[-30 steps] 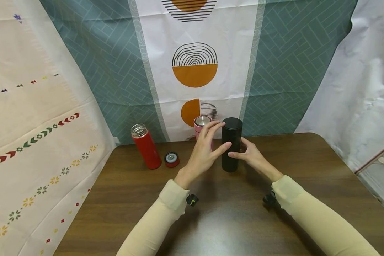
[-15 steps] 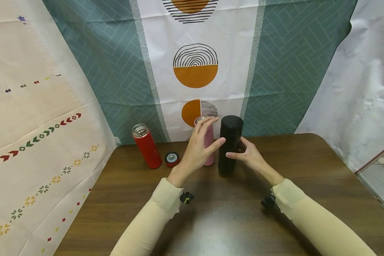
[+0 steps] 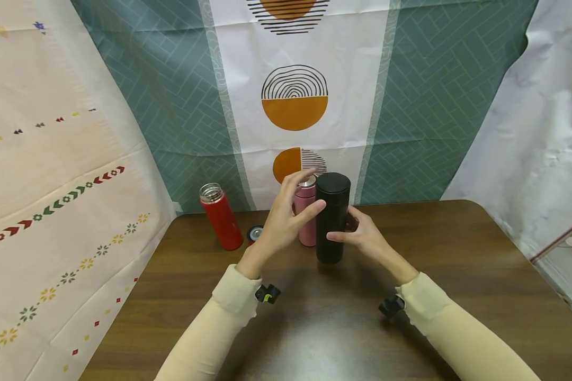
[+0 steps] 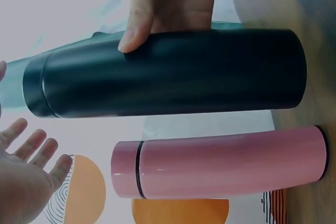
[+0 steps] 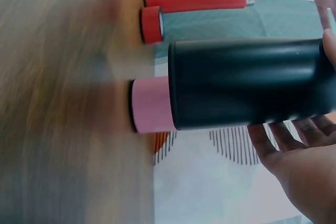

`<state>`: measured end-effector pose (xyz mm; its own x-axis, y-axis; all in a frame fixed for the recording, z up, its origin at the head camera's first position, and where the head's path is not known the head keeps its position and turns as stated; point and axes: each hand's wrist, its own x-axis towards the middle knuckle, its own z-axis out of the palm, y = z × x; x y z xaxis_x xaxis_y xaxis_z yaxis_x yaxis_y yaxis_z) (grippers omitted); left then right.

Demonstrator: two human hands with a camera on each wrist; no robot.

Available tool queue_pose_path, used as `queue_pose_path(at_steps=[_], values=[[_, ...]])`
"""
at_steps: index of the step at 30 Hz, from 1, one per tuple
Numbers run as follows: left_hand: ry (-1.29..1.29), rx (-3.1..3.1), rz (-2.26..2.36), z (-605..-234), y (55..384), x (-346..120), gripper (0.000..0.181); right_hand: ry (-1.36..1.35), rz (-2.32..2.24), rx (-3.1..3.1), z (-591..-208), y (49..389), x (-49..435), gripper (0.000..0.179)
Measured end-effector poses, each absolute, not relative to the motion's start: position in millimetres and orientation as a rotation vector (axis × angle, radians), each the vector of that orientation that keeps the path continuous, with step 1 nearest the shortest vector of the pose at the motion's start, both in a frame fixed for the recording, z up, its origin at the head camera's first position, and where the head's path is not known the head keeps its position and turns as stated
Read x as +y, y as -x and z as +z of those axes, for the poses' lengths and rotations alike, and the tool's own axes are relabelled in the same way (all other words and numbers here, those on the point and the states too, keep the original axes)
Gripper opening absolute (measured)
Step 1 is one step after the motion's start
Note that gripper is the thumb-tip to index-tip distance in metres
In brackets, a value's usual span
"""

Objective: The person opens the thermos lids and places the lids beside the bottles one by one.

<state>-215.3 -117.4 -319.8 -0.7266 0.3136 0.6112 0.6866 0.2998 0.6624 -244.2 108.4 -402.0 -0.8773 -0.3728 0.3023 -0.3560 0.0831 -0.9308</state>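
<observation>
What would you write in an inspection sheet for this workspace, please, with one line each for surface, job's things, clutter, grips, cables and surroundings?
Surface: brown wood-grain table, with a light reflection toward the near side.
Job's things: black bottle, held upright with its base off the table; pink bottle, standing upright behind it.
Clutter: red bottle, standing uncapped; red cap beside it.
Grips: right grip holds the black bottle; left grip is raised near its upper part, holding nothing.
Cables: nothing seen.
Surroundings: teal and white cloth hanging behind the table; patterned cream cloth at the left.
</observation>
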Motion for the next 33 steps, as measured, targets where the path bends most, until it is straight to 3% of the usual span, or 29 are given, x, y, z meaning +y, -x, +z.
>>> queue_pose_path(at_steps=[15,33], values=[[0.866,-2.227,-1.611,-315,212,-131,0.079,0.841,-1.920,2.208,-395,237,93,0.066],[1.054,-2.260,-1.966,-318,216,-142,0.084,0.956,-1.870,2.081,-395,232,90,0.061]])
